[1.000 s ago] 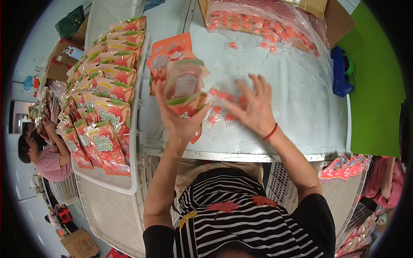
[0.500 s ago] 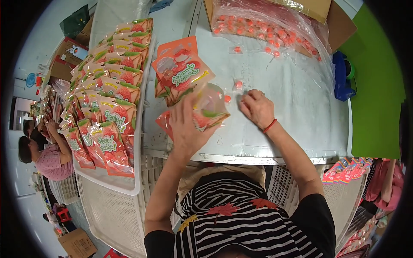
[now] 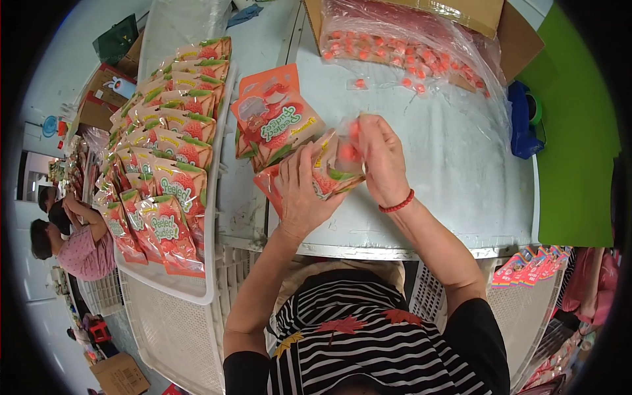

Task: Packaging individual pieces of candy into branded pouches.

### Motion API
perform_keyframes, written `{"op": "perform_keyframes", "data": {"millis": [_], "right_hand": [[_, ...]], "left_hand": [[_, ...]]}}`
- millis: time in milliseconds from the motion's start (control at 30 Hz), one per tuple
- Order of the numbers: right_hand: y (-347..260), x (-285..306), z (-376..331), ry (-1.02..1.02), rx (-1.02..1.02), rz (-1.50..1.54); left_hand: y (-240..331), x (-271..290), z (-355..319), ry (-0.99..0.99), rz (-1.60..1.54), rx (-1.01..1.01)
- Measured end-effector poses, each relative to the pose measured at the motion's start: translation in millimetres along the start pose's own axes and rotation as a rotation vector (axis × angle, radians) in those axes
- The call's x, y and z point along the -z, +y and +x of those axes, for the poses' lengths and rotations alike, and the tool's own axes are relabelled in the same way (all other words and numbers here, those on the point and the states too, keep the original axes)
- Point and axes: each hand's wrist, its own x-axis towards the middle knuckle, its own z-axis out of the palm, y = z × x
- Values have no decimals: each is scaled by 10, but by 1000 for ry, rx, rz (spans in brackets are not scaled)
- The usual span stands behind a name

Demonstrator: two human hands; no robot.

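Note:
My left hand [image 3: 301,201] is wrapped round a peach-coloured candy pouch [image 3: 326,180], whose mouth faces right. Pinched in my right hand [image 3: 385,161] are small wrapped red candies [image 3: 349,153], right at the pouch's mouth; whether they are inside it is hard to make out. A red bracelet circles my right wrist. Beyond my left hand, a stack of flat pouches [image 3: 280,122] lies on the pale table [image 3: 454,178].
A white tray [image 3: 212,263] on the left carries rows of filled pouches [image 3: 174,184]. At the back, a cardboard box [image 3: 520,39] holds a plastic liner with many red candies [image 3: 428,59]; a few lie before it. A blue tape dispenser [image 3: 522,122] sits at right. People work at the far left.
My right hand has picked up the loose candies from the table and brought them up and left to the pouch. My left hand has shifted slightly right with the pouch.

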Motion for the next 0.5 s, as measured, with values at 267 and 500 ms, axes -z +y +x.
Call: {"op": "perform_keyframes", "data": {"millis": [267,500], "right_hand": [[199,162,-74,45,131,-552],[197,363,-61,47,-38,-176]], "left_hand": [[24,-62,-80,-30,-63,54],[2,-90,-153,-13,-64,75]]}}
